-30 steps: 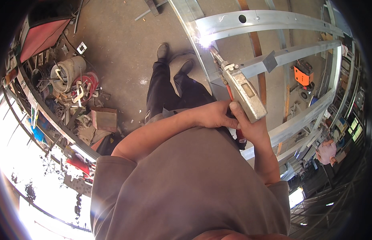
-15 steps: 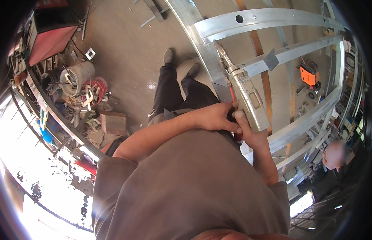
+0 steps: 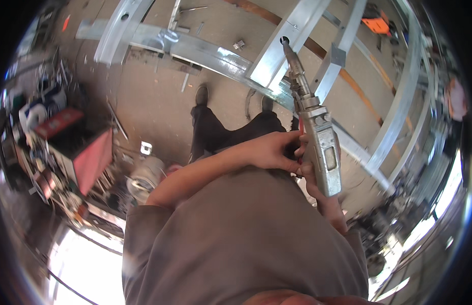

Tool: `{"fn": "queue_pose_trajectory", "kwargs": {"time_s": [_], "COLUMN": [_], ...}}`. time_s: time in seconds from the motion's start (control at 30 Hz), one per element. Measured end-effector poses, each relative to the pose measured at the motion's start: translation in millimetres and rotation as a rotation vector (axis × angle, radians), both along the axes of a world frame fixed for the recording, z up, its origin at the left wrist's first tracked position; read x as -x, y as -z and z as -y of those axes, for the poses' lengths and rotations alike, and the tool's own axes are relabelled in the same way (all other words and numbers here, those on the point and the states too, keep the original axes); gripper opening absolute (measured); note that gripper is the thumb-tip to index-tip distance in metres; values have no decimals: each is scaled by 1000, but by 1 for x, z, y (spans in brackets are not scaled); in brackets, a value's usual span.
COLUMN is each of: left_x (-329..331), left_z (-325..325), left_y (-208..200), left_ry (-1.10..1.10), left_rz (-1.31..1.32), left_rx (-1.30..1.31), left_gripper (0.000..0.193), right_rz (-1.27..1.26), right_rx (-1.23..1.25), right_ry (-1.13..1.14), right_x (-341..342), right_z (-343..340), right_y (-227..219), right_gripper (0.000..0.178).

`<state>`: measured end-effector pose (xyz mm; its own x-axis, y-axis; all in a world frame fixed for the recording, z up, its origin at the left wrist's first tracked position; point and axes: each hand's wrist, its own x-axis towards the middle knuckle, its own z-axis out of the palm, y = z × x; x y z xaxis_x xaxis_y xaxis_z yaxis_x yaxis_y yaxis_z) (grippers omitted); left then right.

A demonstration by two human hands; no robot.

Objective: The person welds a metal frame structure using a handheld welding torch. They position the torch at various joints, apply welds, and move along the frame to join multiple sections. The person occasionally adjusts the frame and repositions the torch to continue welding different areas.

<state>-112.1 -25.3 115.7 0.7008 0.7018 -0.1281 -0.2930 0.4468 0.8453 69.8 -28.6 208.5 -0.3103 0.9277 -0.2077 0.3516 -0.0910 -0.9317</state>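
Note:
A silver, gun-shaped tool (image 3: 322, 152) with a long tapered nose points away from my body. From above, its tip overlaps a round hole in a galvanized steel channel (image 3: 297, 25); I cannot tell whether the two touch. Beneath the tool's rear body, my right hand (image 3: 309, 175) is closed around it, its lower fingers hidden. My left hand (image 3: 270, 150) comes in from the left with its fingers curled against the tool's side, where a bit of red shows. The tool hides those fingertips in part.
More galvanized beams (image 3: 195, 53) form a frame ahead and to the right. An orange machine (image 3: 376, 23) stands beyond it at the far right. To the left are a red-sided metal box (image 3: 91, 160), a pail (image 3: 144, 178) and scattered scrap on the floor.
My view has turned to the right, so the frame swings across the picture. The tool's nose now overlaps the hole in the channel. Both hands keep their hold.

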Motion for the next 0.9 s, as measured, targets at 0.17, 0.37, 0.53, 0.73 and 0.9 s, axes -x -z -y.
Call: {"fn": "queue_pose_trajectory", "kwargs": {"time_s": [0.17, 0.37, 0.53, 0.73, 0.9], "left_x": [49, 81, 111, 214, 293], "left_z": [18, 33, 46, 64, 77], "left_y": [-27, -43, -32, -37, -55], "left_ry": [327, 651, 659, 607, 545], "left_rz": [-46, -93, -156, -477, -692], "left_rx": [-170, -384, -606, -689, -739], "left_gripper": [84, 79, 72, 72, 70], "right_rz": [22, -231, -380, -549, -814], "right_rx": [-37, -293, -539, -470, -247], "right_ry": [403, 757, 1089, 1547, 1779], "right_x": [70, 114, 152, 202, 252], "right_z": [48, 82, 114, 159, 177], "right_y": [-53, -104, -107, -74, -39], "right_gripper": [82, 91, 71, 52, 41]}}
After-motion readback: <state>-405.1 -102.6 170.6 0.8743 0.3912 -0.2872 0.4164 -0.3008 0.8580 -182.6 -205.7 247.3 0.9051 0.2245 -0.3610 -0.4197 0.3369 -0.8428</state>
